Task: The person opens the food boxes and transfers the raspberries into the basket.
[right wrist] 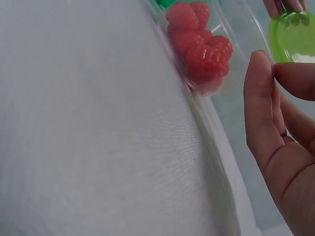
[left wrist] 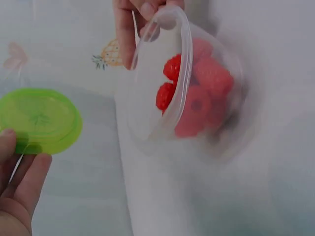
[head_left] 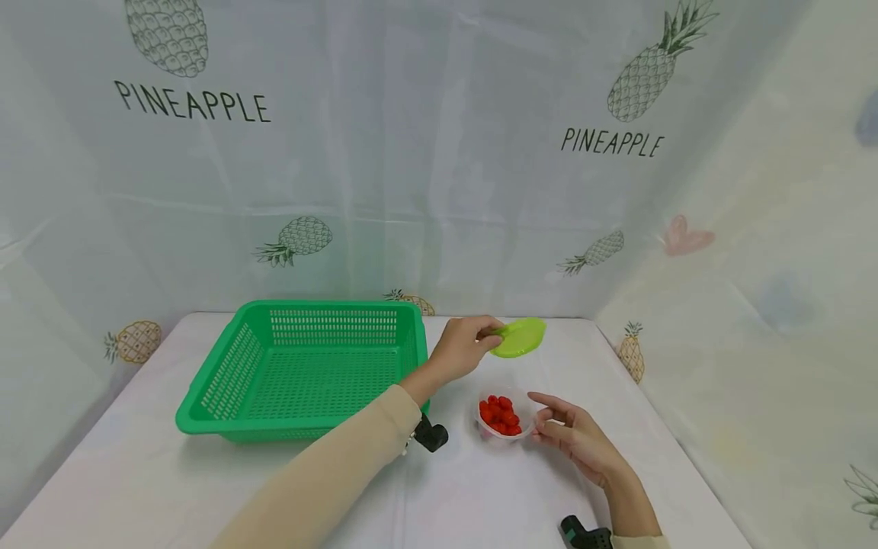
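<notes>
— While the head view is up, tell me where things stand.

— The left hand [head_left: 461, 347] reaches across and pinches a green lid [head_left: 519, 337] by its near edge, holding it above the white table [head_left: 171, 480], just right of the green basket [head_left: 302, 370]. The clear tub [head_left: 504, 415] of red raspberries [head_left: 500, 414] sits open on the table, in front of the lid and near the right hand [head_left: 572, 436]. That hand lies beside the tub with fingers loosely spread; whether the fingertips touch the wall I cannot tell from here.

— And the left wrist view?

— Thumb and fingers [left wrist: 22, 182] clamp the lid [left wrist: 40, 119] at its edge. Beyond it lies the tub [left wrist: 184, 93], berries [left wrist: 197, 93] showing through the wall, and fingertips of the other hand [left wrist: 140, 14] sit at its rim, seemingly touching.

— The right wrist view?

— The right hand [right wrist: 283, 142] is relaxed, fingers fairly straight, gripping nothing. The tub [right wrist: 231, 29] with its raspberries [right wrist: 202, 46] lies just past the fingertips, and the lid [right wrist: 294, 37] shows behind, with the other hand's fingertips on its top edge.

— So which step is this?

— I judge the lid is off and being carried clear of the tub, which is steadied or about to be. A next move calls for a free spot on the table to lay the lid flat, with the pinch kept firm until it rests, and the right hand closing properly round the tub so it does not tip and spill berries.
</notes>
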Demonstrator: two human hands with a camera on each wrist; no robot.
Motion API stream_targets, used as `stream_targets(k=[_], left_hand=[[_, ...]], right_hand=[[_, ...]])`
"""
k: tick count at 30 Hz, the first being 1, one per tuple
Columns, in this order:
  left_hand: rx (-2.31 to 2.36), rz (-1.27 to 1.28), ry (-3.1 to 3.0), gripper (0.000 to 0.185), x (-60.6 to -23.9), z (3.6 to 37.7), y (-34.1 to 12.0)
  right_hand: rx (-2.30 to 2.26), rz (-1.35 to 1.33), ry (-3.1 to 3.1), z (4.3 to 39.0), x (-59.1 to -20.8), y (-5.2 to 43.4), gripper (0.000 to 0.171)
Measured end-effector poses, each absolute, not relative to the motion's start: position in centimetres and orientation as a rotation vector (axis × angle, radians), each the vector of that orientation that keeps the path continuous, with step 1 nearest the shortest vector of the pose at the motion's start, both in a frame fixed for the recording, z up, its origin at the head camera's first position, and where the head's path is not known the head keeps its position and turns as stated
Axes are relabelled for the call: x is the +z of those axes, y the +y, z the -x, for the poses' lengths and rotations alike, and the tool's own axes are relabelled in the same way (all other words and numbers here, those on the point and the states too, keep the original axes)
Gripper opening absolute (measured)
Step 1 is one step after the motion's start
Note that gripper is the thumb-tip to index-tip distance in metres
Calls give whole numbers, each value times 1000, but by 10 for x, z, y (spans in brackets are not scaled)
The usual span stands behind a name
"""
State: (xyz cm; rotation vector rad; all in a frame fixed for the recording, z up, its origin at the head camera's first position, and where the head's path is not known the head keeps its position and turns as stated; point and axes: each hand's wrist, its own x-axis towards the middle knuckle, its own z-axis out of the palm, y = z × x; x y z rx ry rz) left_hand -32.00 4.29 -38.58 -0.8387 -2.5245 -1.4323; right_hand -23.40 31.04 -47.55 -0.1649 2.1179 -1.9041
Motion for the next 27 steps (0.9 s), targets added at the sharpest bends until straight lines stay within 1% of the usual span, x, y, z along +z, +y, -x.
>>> stream_targets(k=[6,13,19,27], left_hand=[[-1675,540,-2482,31,-398,318,58],[-1855,256,-2372,33,-416,316,72],[-1922,90,-2264,33,-422,304,83],[-2080,-74,-2106,35,-454,303,87]], right_hand=[[-1908,139,2113,232,-475,313,64],[-1907,150,2117,232,-473,318,61],[-1917,195,2109,230,-469,321,61],[-1916,149,2103,233,-474,321,61]])
